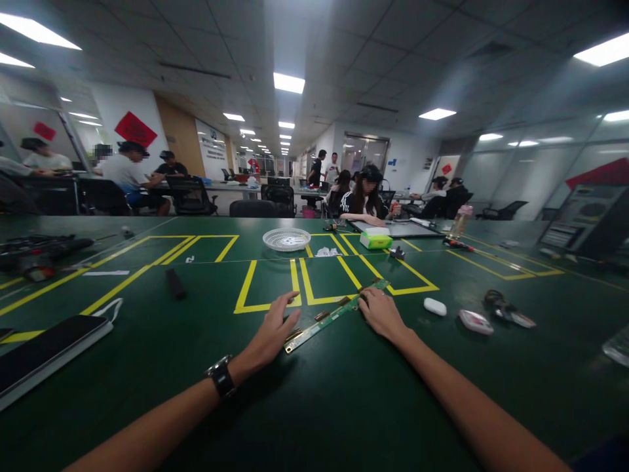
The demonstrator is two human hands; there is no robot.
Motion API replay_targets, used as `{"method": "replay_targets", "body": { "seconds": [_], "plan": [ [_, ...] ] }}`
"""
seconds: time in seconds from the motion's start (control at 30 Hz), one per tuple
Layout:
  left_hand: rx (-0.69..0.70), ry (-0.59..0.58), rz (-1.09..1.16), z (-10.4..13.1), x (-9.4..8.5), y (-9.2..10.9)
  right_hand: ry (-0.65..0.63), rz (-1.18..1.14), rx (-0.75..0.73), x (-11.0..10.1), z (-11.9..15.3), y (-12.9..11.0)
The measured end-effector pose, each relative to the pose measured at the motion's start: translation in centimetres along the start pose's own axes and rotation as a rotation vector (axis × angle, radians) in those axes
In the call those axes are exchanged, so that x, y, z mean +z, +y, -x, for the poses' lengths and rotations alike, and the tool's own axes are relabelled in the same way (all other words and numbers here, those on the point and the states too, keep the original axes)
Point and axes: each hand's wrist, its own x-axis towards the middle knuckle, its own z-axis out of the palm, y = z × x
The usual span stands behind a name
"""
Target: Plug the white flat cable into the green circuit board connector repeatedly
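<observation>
A long, narrow green circuit board (317, 329) lies slantwise on the green table in front of me. Brownish-gold connector pieces stick out along its far edge. My right hand (383, 314) grips the board near its far right end, fingers curled at its edge. Beside the near left end is my left hand (274, 331), with its thumb apart from the stretched fingers and nothing in it. A dark watch (221, 376) sits on the left wrist.
Yellow tape (265, 307) marks boxes on the table (314, 419). Beyond the board stand a white basket (287, 240) and a green tissue pack (376, 238). Rightward lie a white case (435, 307) and a cable (504, 308); leftward, a black-topped slab (49, 347). A person (366, 196) sits opposite.
</observation>
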Motion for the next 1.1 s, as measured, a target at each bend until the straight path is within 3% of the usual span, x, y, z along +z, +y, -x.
{"method": "replay_targets", "body": {
  "seconds": [0.2, 0.37, 0.5, 0.63, 0.77, 0.83, 0.9, 1.0, 1.1],
  "plan": [
    [-0.008, -0.035, 0.012, -0.1, 0.0, -0.2, -0.043, -0.014, 0.027, 0.5, 0.2, -0.1],
    [-0.003, -0.026, 0.059, -0.2, -0.1, 0.0, -0.008, 0.015, -0.002, -0.4, 0.4, -0.2],
    [-0.014, -0.006, 0.068, -0.3, 0.0, 0.2, -0.125, -0.019, -0.222, -1.7, 0.7, -1.0],
    [0.129, 0.002, -0.098, 0.0, 0.3, 0.0, -0.204, -0.148, -0.478, -3.3, 2.1, -3.8],
    [0.322, -0.190, -0.372, 0.8, 0.4, 0.4, -0.271, -0.317, -0.792, -4.4, 4.2, -7.9],
    [0.356, -0.306, -0.472, 1.1, 0.4, 0.8, -0.260, -0.341, -0.881, -4.6, 4.5, -8.9],
    [0.356, -0.359, -0.531, 1.2, 0.4, 1.2, -0.190, -0.293, -0.797, -4.6, 4.0, -8.2],
    [0.354, -0.367, -0.563, 1.2, 0.3, 1.3, -0.053, -0.090, -0.370, -4.4, 2.6, -4.8],
    [0.354, -0.368, -0.562, 1.2, 0.2, 1.2, -0.101, 0.127, -0.023, -4.1, 1.4, -1.4]
  ]
}}
